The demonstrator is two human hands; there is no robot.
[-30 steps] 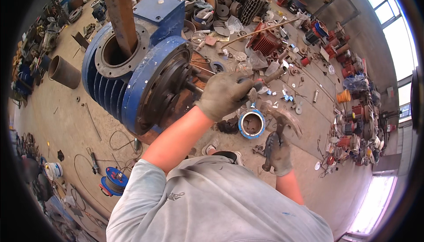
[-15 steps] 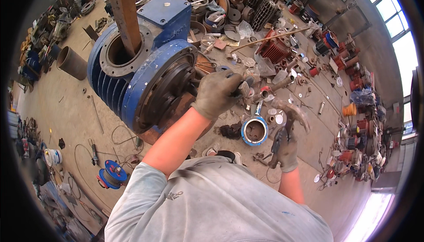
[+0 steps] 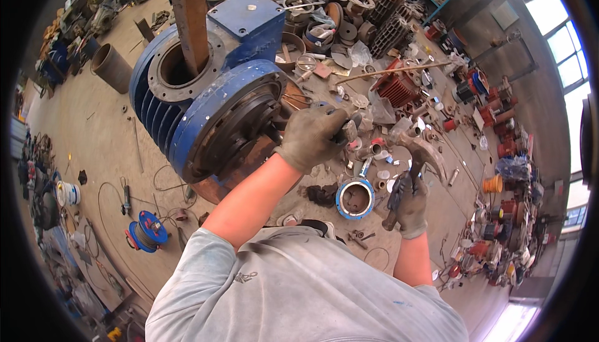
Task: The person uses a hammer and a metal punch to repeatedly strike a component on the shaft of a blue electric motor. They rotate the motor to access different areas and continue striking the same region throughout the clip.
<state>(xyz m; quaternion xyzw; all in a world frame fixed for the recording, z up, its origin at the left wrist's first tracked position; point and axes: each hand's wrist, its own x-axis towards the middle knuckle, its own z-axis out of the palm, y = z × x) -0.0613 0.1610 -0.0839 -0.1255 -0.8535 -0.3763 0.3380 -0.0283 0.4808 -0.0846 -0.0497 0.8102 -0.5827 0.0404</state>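
Left hand (image 3: 314, 135) extended, grip clenched around metal bar (image 3: 352, 131); right hand (image 3: 410, 208) nearer body, grasping hammer (image 3: 428, 155).

The left hand (image 3: 314, 137) had its back to the camera, which hid most of its fingers and much of the dull metal piece (image 3: 351, 131) they gripped; whether that piece met the blue casing (image 3: 203, 112) could not be told. The right hand (image 3: 409, 206) covered part of the handle of the hammer (image 3: 427, 154). The brown beam (image 3: 188, 24) had its foot hidden in the casing's round opening and its top cut off by the upper edge. The grey shirt (image 3: 306, 286) ran off the lower edge, covering most of the shoes (image 3: 290, 219). Clutter (image 3: 47, 211) along the left rim was blurred.
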